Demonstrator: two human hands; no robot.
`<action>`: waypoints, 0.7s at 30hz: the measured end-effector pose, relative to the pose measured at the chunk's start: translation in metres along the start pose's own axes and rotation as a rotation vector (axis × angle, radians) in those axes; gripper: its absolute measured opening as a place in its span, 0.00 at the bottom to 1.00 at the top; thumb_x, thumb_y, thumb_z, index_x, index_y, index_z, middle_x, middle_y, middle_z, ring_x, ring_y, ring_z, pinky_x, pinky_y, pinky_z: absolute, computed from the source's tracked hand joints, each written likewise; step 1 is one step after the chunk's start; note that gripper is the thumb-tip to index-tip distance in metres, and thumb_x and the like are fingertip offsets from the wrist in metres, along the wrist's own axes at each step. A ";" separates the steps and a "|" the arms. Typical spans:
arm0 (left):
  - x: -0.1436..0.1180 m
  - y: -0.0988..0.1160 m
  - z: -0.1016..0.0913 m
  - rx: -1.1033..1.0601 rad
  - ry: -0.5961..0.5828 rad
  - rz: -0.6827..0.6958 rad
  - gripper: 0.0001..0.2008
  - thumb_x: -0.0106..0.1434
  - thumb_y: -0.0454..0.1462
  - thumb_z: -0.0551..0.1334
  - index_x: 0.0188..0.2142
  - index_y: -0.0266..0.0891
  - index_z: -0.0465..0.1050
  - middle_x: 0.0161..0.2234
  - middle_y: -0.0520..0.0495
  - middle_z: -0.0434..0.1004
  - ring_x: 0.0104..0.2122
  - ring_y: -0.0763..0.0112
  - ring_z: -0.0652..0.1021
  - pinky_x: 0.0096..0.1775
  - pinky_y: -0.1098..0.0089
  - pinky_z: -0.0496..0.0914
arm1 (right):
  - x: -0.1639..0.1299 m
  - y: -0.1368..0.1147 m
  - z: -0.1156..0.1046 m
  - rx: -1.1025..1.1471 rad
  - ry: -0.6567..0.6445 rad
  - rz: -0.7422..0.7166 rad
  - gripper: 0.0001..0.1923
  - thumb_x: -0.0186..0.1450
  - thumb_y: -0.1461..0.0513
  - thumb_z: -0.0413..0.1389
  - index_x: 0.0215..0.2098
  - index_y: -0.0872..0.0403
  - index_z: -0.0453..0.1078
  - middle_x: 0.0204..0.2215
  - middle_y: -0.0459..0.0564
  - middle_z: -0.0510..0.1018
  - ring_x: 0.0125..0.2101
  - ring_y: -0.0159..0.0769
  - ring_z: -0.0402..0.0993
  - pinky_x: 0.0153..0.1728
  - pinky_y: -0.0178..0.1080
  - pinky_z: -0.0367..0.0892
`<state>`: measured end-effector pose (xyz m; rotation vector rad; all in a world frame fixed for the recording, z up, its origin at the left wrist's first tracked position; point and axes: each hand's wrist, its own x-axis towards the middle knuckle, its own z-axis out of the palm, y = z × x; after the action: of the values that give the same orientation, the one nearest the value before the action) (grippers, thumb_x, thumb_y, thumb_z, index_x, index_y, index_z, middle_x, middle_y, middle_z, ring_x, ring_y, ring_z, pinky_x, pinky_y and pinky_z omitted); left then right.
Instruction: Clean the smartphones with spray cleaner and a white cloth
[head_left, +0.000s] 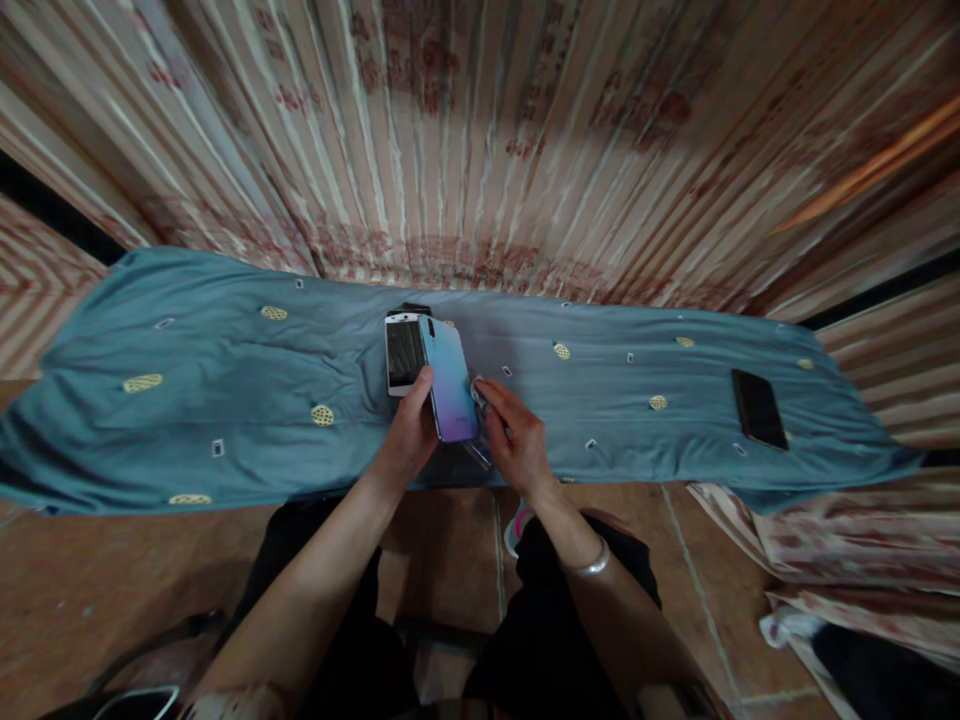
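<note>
Blue-purple phone [451,372] is sitting in the left hand [412,428], back face up, over the middle of the bench [600,440]. That hand is gripping its left edge, thumb up; the right hand [519,435] is pinching a small pale item [478,388] (too small to identify) at the opposite edge. White-framed phone [405,352] is lying just left, with something dark showing behind its top. Black phone [759,408] is lying well apart, toward the bench's right end. Wrinkled blue cloth [247,380] is covering the whole top, showing scattered yellow ovals and small rectangles. Pleated curtain [480,150] with reddish print is hanging right behind. Brown tiled floor [697,570] is showing below the front edge.
</note>
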<state>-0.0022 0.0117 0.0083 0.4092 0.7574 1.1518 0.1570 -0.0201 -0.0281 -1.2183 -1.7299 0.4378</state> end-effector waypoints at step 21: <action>0.003 0.000 -0.003 0.091 0.054 0.053 0.21 0.66 0.53 0.69 0.40 0.35 0.84 0.37 0.42 0.88 0.37 0.62 0.85 0.41 0.67 0.78 | -0.020 -0.030 -0.003 -0.071 -0.022 -0.219 0.22 0.76 0.66 0.54 0.66 0.46 0.75 0.60 0.54 0.83 0.59 0.44 0.81 0.62 0.51 0.78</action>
<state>-0.0038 0.0142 0.0048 0.4782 0.8524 1.1845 0.1442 -0.0514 -0.0145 -1.0614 -1.8867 0.2618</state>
